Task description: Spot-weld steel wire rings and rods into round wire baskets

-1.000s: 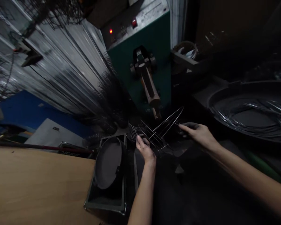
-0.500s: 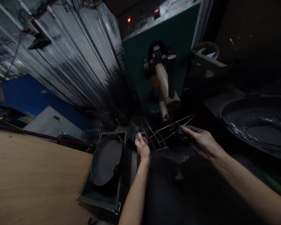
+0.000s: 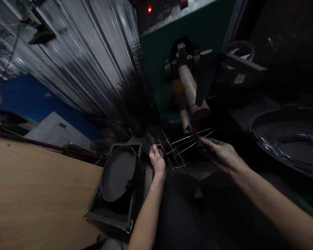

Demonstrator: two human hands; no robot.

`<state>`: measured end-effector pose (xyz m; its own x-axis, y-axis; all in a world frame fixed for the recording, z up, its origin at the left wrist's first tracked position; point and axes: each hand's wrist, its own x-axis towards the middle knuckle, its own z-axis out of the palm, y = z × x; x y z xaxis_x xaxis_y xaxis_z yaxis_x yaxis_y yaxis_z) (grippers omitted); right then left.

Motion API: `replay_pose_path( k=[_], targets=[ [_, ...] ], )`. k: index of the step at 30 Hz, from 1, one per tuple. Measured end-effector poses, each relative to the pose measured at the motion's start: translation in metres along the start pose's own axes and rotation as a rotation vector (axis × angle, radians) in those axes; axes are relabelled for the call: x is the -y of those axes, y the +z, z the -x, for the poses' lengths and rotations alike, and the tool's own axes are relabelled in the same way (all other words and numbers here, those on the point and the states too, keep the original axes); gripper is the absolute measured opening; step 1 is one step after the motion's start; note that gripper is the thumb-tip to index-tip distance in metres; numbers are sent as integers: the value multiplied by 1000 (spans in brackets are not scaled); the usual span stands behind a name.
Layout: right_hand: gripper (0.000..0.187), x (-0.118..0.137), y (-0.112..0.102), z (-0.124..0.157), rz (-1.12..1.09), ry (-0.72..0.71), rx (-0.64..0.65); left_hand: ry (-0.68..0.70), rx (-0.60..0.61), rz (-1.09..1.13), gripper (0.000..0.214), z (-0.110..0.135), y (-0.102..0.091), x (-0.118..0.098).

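Note:
A wire rack [image 3: 175, 152] of thin crossed metal rods is held up between my two hands. My left hand [image 3: 158, 160] is closed on its left edge, thumb on top. At the other end, my right hand [image 3: 220, 152] pinches the rods between thumb and fingers. Just beyond the rack are the two rod-like electrodes [image 3: 191, 90] of a green machine [image 3: 159, 62], which looks like a spot welder. The rack's far side lies close below the lower electrode's tip; whether they touch I cannot tell. Shadow hides the fingers under the rack.
At left, a round dark pan [image 3: 118, 173] sits in a metal-framed box [image 3: 109, 217] beside a wooden board [image 3: 41, 187]. A large basin [image 3: 253, 126] with loose wires stands at right. Stacked wire rings [image 3: 151, 139] stand behind my left hand. A red light [image 3: 149, 9] glows on the machine.
The camera view has shifted, so the machine appears slightly lower right and higher. Both hands keep their hold on the rack, which has tilted slightly.

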<state>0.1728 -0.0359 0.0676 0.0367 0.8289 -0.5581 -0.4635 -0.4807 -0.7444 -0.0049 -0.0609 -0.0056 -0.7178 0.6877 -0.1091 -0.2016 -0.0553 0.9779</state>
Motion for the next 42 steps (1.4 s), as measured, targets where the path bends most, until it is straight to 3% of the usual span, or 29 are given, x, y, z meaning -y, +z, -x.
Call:
replay_pose_path(
  k=[11, 16, 20, 23, 28, 32, 34, 36, 40, 41, 42],
  targets=[
    [17, 8, 13, 2, -22, -3, -33, -108, 35, 121, 36, -6, 1, -11],
    [11, 0, -5, 1, -71, -9, -8, -153, 5, 197, 31, -5, 5, -10],
    [6, -4, -26, -6, -50, -23, 0, -110, -8, 199, 34, -10, 7, -8],
    [12, -3, -32, -7, 1, -56, 50, -91, -10, 187, 33, -14, 8, -9],
    [33, -9, -30, 27, 322, -187, 168, -121, -1, 168, 32, -16, 8, -15],
    [27, -15, -23, 62, 714, -493, 380, -29, -15, 98, 32, 8, -3, -5],
    [12, -14, -19, 64, 809, -635, 373, 70, 35, -12, 32, 34, -17, 8],
    [9, -10, -17, 55, 859, -651, 336, 165, 160, -121, 29, 61, -34, 23],
    [14, -13, -30, 27, 794, -397, 384, 329, 601, -249, 23, 92, -66, 43],
    [17, -18, -36, 22, 764, -366, 402, 334, 637, -253, 23, 93, -72, 43],
    [18, -25, -44, 18, 745, -361, 407, 301, 591, -237, 27, 90, -76, 42]
  ],
)
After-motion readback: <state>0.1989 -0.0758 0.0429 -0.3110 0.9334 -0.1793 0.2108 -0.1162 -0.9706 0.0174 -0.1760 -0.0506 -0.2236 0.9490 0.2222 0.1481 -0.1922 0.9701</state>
